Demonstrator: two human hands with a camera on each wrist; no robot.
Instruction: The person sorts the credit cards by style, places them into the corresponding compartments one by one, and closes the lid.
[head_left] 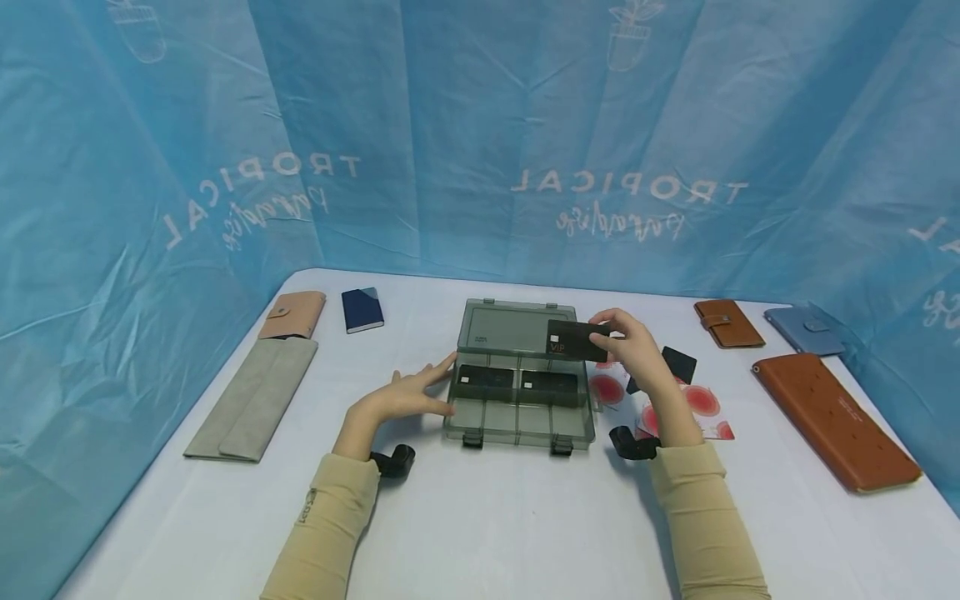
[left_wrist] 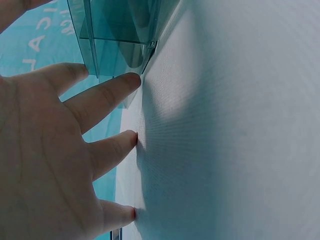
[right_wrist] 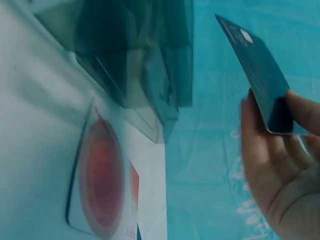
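Note:
A black bank-style card marked VIP is pinched between the thumb and fingers of my right hand, above the right part of a translucent grey-green compartment box. The lid of this box lies folded open toward the back. Inside it, black cards stand in the left and right compartments. My left hand has its fingers spread at the box's left side; in the left wrist view the thumb and fingers are near its wall. The right wrist view shows the held card tilted.
White cards with red circles and black cards lie right of the box. Wallets rest farther right: brown, blue, long brown. On the left are a grey sleeve, tan wallet and navy booklet.

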